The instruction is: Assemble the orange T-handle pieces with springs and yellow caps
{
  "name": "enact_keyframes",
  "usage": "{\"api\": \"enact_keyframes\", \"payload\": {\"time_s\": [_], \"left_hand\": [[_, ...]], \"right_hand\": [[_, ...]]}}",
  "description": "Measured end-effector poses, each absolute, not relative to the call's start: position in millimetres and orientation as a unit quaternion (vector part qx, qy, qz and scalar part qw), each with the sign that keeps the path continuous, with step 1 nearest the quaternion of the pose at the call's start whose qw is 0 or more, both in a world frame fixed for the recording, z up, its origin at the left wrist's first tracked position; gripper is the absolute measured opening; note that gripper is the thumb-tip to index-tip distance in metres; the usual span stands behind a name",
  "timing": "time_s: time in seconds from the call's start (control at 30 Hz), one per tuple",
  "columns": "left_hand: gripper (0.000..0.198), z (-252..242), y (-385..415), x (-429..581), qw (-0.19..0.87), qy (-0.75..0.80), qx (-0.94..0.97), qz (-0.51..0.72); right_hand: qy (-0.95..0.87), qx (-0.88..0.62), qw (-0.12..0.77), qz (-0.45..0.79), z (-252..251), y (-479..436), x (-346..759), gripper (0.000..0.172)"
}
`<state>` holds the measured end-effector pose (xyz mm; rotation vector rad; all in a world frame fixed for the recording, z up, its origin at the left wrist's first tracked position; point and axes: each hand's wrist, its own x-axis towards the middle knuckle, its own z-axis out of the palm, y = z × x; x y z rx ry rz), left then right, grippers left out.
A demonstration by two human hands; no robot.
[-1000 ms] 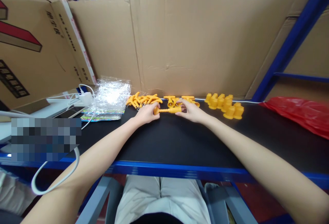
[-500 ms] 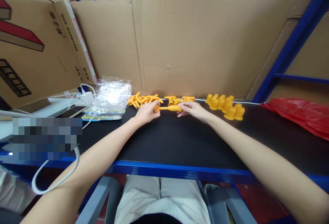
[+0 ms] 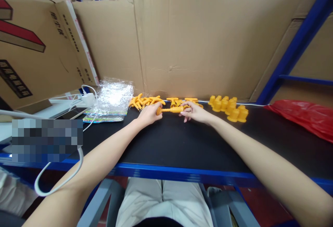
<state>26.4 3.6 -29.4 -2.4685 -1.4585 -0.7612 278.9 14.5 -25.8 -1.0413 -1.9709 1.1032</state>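
Note:
My left hand (image 3: 150,114) is closed around the handle end of a yellow threaded rod (image 3: 165,110), holding it level just above the black tabletop. A yellow flanged sleeve (image 3: 177,109) sits on the rod's right end. The curved fingers of my right hand (image 3: 197,113) are around the sleeve's wider end and partly cover it. Behind my left hand lies a pile of yellow T-shaped handles (image 3: 143,101), some with small metal tips. More yellow T-shaped pieces (image 3: 174,101) stand behind the rod.
Several yellow flanged sleeves (image 3: 233,115) stand in rows at the right, near a red plastic bag (image 3: 304,116). Clear plastic packaging (image 3: 113,97), a phone (image 3: 71,113) and white cables (image 3: 90,87) are at the left. A cardboard sheet (image 3: 197,43) walls the back.
My right hand's fingers have loosened and spread somewhat around the sleeve's end. My left hand and the rod have stayed in almost the same place.

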Motion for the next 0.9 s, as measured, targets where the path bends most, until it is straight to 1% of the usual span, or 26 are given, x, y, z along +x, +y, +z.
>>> {"api": "enact_keyframes", "payload": {"time_s": [0.1, 0.2, 0.73, 0.9], "left_hand": [[0.029, -29.0, 2.9, 25.7, 0.091, -0.487, -0.827, -0.266], [0.029, -30.0, 3.1, 25.0, 0.090, -0.480, -0.828, -0.278], [0.025, -28.2, -0.9, 26.8, 0.080, -0.479, -0.822, -0.297], [0.026, -27.5, -0.1, 26.1, 0.101, -0.479, -0.823, -0.287]], "right_hand": [[-0.748, -0.393, 0.337, 0.416, -27.3, 14.9, 277.5, 0.030], [-0.745, -0.393, 0.341, 0.416, -26.6, 13.7, 276.8, 0.028], [-0.748, -0.357, 0.333, 0.451, -19.0, 7.5, 277.5, 0.044], [-0.740, -0.373, 0.339, 0.446, -19.4, 6.7, 274.8, 0.042]]}}
